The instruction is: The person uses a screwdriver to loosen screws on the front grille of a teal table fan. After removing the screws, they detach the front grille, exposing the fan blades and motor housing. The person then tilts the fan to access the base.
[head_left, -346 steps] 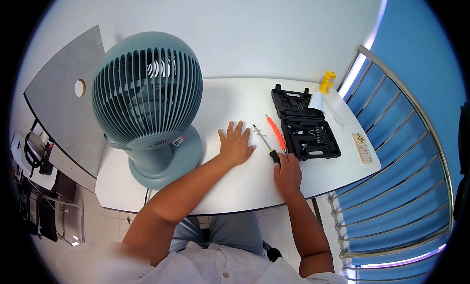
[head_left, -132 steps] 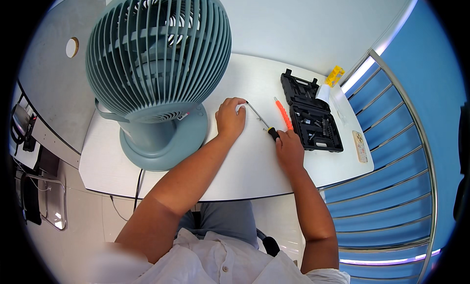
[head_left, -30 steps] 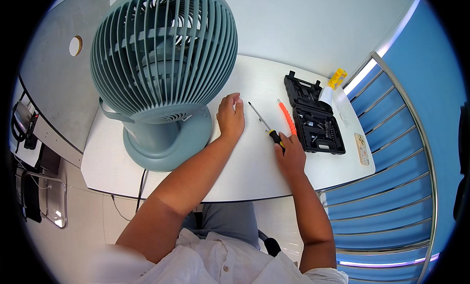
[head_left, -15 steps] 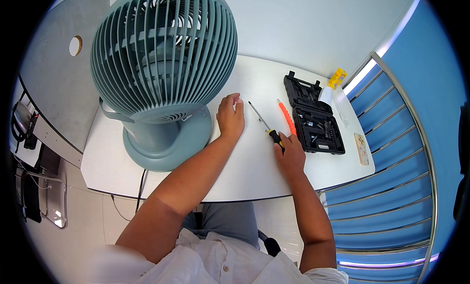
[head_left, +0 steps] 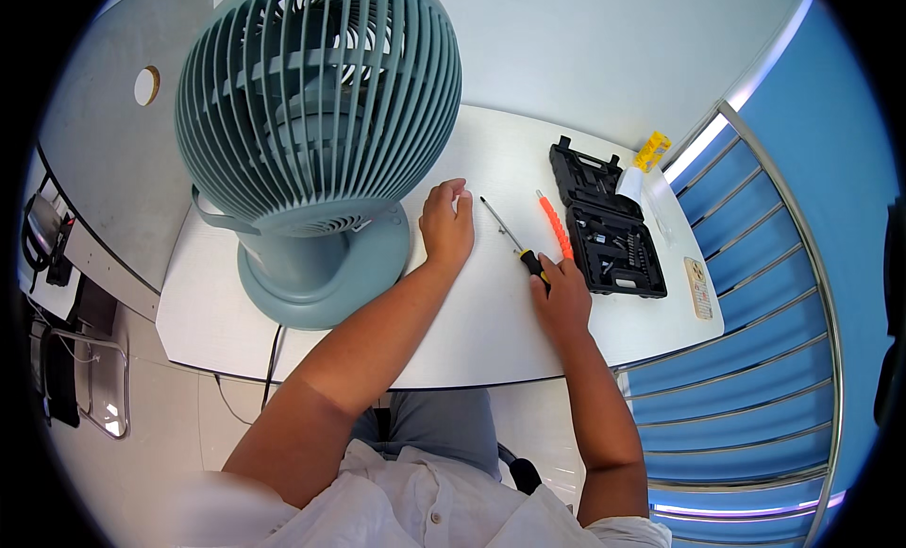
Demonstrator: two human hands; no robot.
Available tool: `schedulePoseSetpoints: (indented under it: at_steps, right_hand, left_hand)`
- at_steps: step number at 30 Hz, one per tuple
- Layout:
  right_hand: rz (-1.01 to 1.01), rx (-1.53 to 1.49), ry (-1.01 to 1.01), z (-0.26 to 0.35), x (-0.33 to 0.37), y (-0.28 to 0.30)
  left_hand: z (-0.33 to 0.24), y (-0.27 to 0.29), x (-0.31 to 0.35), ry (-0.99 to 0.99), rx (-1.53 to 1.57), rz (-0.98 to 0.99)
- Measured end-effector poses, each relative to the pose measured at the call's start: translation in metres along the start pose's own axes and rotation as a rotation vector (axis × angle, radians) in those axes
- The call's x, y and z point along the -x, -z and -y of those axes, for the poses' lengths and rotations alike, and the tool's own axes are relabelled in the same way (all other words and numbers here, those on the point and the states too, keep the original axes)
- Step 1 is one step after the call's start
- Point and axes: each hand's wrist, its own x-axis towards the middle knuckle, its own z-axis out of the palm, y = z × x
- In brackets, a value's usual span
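While the right hand (head_left: 563, 298) grips the screwdriver (head_left: 532, 264), the left hand (head_left: 447, 229) curls loosely, contents I can't tell | tool case (head_left: 617, 280) already unfolded | fan (head_left: 316, 123) looks whole, no tool on it

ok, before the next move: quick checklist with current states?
1. Right hand gripping the yellow-and-black-handled metal screwdriver: ok.
2. Left hand clear of the screwdriver's tip: ok, gap visible.
3. Grey-green, round-caged plastic fan upright on the white, curved-edged table: ok.
4. Black plastic tool case open: ok.
5. Orange-red ridged rod stowed in that case: not ok, it's outside, to the left.
6. Thin black cord unplugged: cannot tell, it runs out of sight below the table edge.
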Motion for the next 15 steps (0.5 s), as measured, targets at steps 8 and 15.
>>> schedulePoseSetpoints:
  at_steps: [8, 15]
  right_hand:
    - [0.029, 0.025, -0.004, -0.0011, -0.0033, 0.0015]
    - [0.046, -0.001, 0.009, 0.0013, -0.004, 0.006]
  left_hand:
    - [-0.0007, 0.0003, 0.0003, 0.009, -0.016, 0.012]
    - [-0.001, 0.0014, 0.0001, -0.008, -0.032, 0.014]
